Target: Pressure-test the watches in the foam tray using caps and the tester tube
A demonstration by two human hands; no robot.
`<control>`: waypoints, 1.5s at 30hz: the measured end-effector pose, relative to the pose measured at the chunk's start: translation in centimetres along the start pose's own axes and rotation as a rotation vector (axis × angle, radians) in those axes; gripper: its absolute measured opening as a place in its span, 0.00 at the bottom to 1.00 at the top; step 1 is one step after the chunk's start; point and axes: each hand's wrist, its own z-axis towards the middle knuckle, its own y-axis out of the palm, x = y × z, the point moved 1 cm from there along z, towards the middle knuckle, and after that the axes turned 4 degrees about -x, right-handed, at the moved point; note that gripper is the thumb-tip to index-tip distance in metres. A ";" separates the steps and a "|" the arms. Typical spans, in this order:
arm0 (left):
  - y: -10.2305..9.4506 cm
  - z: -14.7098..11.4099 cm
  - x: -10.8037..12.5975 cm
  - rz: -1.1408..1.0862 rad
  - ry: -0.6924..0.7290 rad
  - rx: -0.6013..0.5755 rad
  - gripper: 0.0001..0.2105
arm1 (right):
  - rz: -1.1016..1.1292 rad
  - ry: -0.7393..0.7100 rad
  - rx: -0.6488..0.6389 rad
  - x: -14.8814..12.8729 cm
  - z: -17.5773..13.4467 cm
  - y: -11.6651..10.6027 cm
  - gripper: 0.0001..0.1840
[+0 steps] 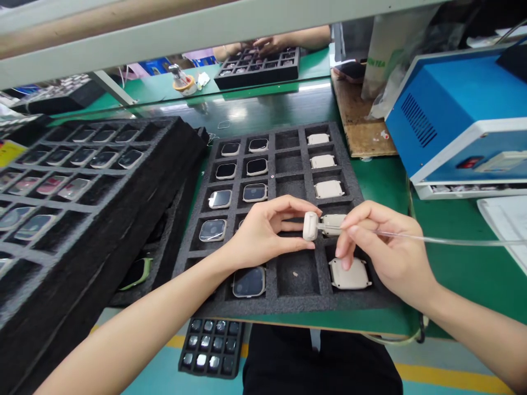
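My left hand [263, 233] pinches a beige smartwatch case [310, 226] on edge between thumb and fingers. Closed around a thin clear tube [444, 240], my right hand [387, 249] holds its narrow tip at the side of the case; whether the tip touches cannot be made out. Both hands are over a black foam tray [288, 303] with square pockets. Its left columns hold watches with dark screens up, such as one watch [255, 192]. Beige watch cases, including one case [351, 273], lie back side up in the right column.
Stacked foam trays [123, 200] with more watches stand at the left. A blue machine [457, 120] with a red switch is at the right, beside papers [504, 225]. Overhead runs a metal bar [206, 27]. Another person's hands [269, 44] work over a tray beyond it.
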 end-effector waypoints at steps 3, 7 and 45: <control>0.0 0.0 0.1 -0.002 -0.005 0.004 0.19 | 0.013 0.011 -0.003 0.0 0.0 0.0 0.04; 0.1 0.0 0.0 -0.017 -0.009 0.006 0.18 | 0.047 0.028 -0.014 0.1 0.1 0.0 0.02; -0.3 0.1 0.0 0.166 0.010 0.009 0.15 | 0.244 0.098 -0.071 1.2 1.3 0.4 0.03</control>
